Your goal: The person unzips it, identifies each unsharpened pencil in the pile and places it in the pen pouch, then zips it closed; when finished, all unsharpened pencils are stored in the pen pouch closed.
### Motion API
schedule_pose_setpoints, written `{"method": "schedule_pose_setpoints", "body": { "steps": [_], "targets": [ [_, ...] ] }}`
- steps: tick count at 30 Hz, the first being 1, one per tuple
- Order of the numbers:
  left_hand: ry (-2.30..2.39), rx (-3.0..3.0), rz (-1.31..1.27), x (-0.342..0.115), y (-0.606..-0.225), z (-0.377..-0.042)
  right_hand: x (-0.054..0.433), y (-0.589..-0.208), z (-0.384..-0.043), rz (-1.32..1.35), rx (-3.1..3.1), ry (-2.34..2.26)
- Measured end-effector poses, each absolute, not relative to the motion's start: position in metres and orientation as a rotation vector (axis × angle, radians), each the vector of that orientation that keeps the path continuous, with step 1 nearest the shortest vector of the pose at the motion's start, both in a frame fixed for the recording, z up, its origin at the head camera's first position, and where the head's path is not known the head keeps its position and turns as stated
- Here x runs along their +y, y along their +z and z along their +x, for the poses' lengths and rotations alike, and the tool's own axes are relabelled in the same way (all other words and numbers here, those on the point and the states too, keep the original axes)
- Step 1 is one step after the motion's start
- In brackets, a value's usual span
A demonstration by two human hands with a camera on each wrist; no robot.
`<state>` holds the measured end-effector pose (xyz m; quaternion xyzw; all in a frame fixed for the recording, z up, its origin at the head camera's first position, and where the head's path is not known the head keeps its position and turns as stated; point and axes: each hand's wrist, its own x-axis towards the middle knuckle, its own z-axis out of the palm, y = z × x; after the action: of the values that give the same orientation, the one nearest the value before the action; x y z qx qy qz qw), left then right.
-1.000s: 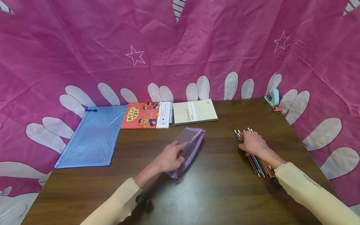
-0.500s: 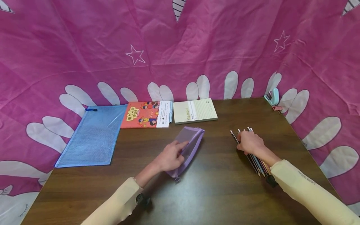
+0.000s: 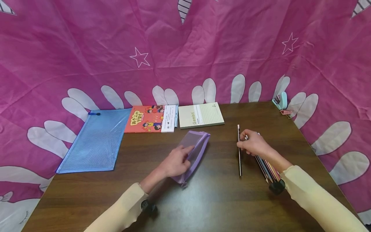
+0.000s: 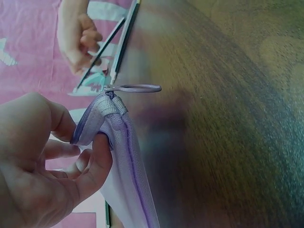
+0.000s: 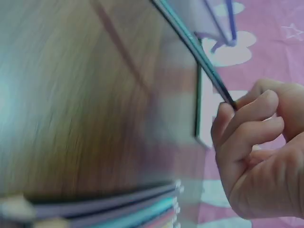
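Observation:
A dark pencil (image 3: 239, 161) with a pale eraser end is pinched between the thumb and fingers of my right hand (image 3: 253, 141). It is lifted off the table, and the right wrist view shows its shaft (image 5: 190, 45) slanting away from the fingertips. Under my right wrist lies a bundle of coloured pencils (image 3: 267, 169), partly hidden by the arm. My left hand (image 3: 176, 161) holds the purple mesh zip pouch (image 3: 200, 158) near the table's middle. In the left wrist view, its fingers (image 4: 100, 161) grip the pouch's edge beside the zip and hold the mouth apart.
A blue mesh zip folder (image 3: 95, 141) lies at the left. Behind the pouch are a red picture book (image 3: 146, 119) and a Gambit notepad (image 3: 208, 116). A mint stapler-like item (image 3: 280, 100) and a pink clip (image 3: 286, 112) sit at the far right corner.
My right hand has drawn one pencil out of the bundle and moved it slightly left, turning it more upright in the head view. The left hand and pouch have hardly moved.

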<state>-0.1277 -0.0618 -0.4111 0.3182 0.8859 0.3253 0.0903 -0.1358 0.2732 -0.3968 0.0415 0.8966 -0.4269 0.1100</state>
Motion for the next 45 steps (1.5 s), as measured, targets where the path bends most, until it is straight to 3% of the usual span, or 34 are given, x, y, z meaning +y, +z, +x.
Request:
{"method": "schedule_pose_setpoints", "body": {
  "steps": [8,20,45],
  "targets": [
    [0.961,2.655,0.892,-0.060,-0.410,-0.128,0.236,-0.397,-0.136,0.222,2.327,-1.796],
    [0.978,2.683,0.873,-0.056,-0.411,-0.130,0.181,-0.403,-0.139,0.254,2.170,-2.026],
    [1.096,2.711,0.849,-0.046,-0.405,-0.129,0.126,-0.410,-0.131,0.183,2.437,-1.817]
  ]
}}
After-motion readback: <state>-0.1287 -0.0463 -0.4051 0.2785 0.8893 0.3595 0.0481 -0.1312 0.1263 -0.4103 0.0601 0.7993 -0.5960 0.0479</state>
